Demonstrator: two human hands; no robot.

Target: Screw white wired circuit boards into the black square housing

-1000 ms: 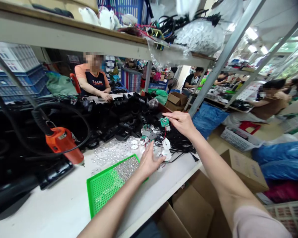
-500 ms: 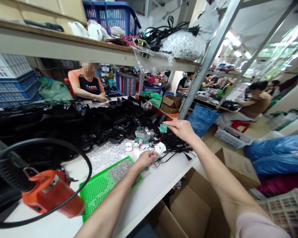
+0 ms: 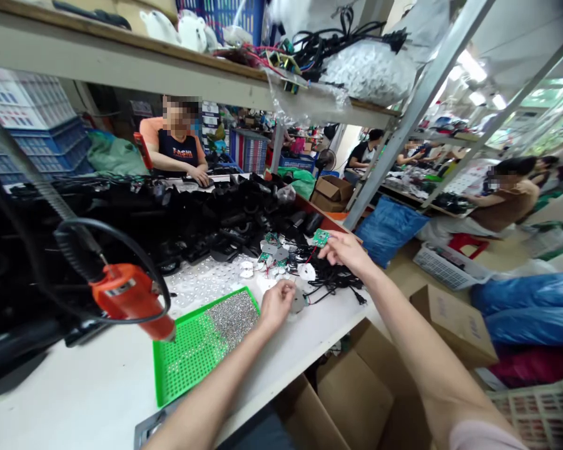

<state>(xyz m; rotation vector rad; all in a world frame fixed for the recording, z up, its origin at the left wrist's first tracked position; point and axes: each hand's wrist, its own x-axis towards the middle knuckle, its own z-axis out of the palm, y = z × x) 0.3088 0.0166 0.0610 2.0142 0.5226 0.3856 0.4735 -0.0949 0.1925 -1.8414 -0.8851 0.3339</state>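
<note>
Right hand (image 3: 349, 251), fingers pinching green circuit board (image 3: 319, 237), left hand (image 3: 278, 305) beside green tray (image 3: 185, 359), fingers curled, any hold unclear

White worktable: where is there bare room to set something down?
On the white worktable, bare patches lie left of the green perforated tray, up to the black plastic parts, and between the bare left hand and its front edge. Those parts crowd the rear; black cables crowd the right.
</note>
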